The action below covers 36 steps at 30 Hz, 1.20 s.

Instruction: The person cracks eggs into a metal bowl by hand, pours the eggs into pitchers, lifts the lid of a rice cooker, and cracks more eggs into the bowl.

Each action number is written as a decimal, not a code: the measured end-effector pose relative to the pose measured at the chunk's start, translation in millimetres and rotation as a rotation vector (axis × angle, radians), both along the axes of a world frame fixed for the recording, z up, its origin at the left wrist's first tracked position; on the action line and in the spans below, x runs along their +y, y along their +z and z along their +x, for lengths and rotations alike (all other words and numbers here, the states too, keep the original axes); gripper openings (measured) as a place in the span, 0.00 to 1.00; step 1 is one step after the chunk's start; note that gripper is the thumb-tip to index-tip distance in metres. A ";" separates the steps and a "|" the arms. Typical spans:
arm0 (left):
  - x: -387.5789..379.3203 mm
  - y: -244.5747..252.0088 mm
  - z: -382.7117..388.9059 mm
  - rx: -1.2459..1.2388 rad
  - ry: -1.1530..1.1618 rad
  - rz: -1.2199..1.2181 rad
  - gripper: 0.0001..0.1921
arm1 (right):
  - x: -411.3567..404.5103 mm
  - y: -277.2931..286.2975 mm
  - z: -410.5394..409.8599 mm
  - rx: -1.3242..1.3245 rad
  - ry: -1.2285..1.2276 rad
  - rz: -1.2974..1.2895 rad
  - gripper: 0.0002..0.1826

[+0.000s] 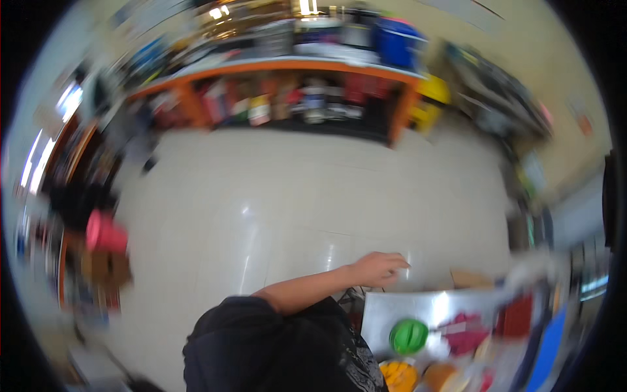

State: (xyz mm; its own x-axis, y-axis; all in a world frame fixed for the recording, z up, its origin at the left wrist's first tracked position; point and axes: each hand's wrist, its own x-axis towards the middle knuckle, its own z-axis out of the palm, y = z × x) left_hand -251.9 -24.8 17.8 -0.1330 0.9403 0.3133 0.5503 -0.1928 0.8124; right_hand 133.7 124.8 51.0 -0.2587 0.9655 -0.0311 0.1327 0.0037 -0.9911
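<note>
My left hand (378, 269) reaches across in front of me to the right, bare arm coming out of a black sleeve. Its fingers are loosely bent and slightly apart, with nothing seen in them. It hovers over the tiled floor, just off the near corner of a metal-topped table (379, 308). On that table sit a green plastic container (409, 336), a bowl of orange-yellow pieces (399, 376) and a crumpled magenta cloth (465, 333). My right hand is out of view.
A long orange-framed workbench (294, 63) with a loaded lower shelf spans the far side. A blue bin (397, 44) stands on it, and a yellow stool (431, 98) beside it. At left, a pink bucket (105, 232) rests above a cardboard box (108, 269). Much is blurred.
</note>
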 end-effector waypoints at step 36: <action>106.6 16.9 145.6 0.130 -0.954 -0.127 0.17 | -406.3 -161.0 45.1 -0.706 -1.594 -0.246 0.24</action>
State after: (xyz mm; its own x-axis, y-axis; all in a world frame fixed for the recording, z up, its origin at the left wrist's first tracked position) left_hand -106.3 81.7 34.7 0.7317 0.6626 0.1598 0.2954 -0.5196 0.8017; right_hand 178.8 -281.5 -110.0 0.9730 0.1977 0.1192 0.2231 -0.6728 -0.7054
